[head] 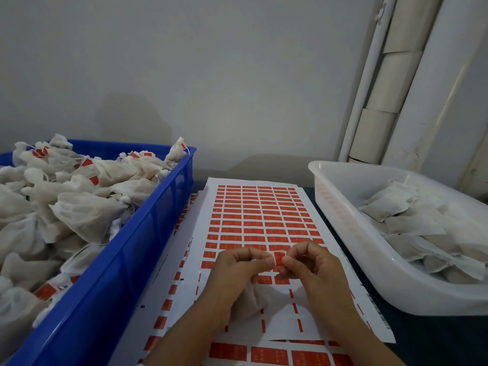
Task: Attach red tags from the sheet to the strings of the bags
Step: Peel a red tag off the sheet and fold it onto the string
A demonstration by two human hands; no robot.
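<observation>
Over the sticker sheet [253, 215], I see my left hand [239, 270] and right hand [313, 265] meet fingertip to fingertip, both pinching one red tag [278, 258] between them. A white bag [250, 299] hangs under the left palm, mostly hidden; its string I cannot make out.
</observation>
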